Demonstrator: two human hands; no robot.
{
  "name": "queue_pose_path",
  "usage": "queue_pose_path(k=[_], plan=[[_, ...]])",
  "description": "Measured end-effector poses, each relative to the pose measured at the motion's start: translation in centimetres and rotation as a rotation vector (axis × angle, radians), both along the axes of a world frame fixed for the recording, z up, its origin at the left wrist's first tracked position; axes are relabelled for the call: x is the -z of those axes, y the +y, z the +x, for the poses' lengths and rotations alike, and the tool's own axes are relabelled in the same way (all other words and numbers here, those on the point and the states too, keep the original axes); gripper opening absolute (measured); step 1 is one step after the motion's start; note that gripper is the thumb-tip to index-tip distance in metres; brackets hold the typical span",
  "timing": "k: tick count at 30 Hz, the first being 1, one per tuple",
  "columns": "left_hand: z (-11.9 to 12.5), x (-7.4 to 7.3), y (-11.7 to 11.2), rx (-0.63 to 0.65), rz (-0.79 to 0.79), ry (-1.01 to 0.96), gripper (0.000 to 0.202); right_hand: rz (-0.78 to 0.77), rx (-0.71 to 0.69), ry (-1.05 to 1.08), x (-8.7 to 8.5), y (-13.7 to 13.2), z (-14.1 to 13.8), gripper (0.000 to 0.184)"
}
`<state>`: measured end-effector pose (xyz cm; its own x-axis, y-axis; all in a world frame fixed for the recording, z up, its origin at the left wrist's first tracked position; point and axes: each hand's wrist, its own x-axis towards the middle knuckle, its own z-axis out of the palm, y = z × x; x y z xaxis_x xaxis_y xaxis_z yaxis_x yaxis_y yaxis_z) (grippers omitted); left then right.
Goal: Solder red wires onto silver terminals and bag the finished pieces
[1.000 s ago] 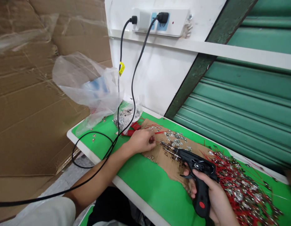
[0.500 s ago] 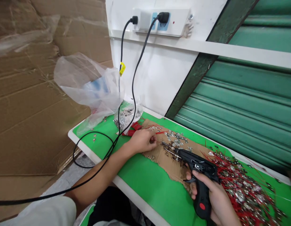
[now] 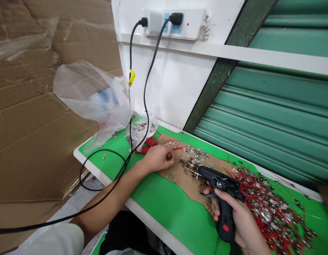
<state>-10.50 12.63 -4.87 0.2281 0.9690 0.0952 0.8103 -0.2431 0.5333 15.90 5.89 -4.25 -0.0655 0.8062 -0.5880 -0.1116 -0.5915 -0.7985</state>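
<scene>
Firmly, right hand (image 3: 242, 221) fingers clenched round soldering gun (image 3: 219, 182) grip; left hand (image 3: 155, 159) fingers pinched together on cardboard (image 3: 183, 177), beside red wire (image 3: 179, 148).

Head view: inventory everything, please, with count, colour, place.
table: one, green, centre
cardboard sheet: one, brown, on table
metal parts: many, silver, on sheet
wired terminals: pile, red and silver, table right
plastic bags: two, clear, table's far left
power strip: one, white, wall
cables: two, black, plugged into strip
soldering gun: one, black, right hand
red wire: one, red, at left fingers
left hand: pinched on red wire
right hand: closed on soldering gun
</scene>
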Motion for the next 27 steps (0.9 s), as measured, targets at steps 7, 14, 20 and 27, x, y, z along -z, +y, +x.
queue_pose_path(k=[7,14,20,27], plan=[[-0.1,-0.13,0.06,0.008,-0.02,-0.005,0.011,0.02,-0.027,-0.015,-0.2,-0.32,0.11,0.038],[-0.1,-0.01,0.04,0.01,-0.032,0.011,0.012,-0.01,-0.022,0.064,0.26,0.25,0.26,0.042],[-0.03,-0.06,0.0,-0.002,-0.036,0.018,0.011,-0.066,-0.038,0.144,0.09,0.36,0.56,0.039],[-0.06,0.02,0.03,0.003,-0.021,0.015,0.01,-0.069,-0.003,0.182,0.58,0.35,0.43,0.036]])
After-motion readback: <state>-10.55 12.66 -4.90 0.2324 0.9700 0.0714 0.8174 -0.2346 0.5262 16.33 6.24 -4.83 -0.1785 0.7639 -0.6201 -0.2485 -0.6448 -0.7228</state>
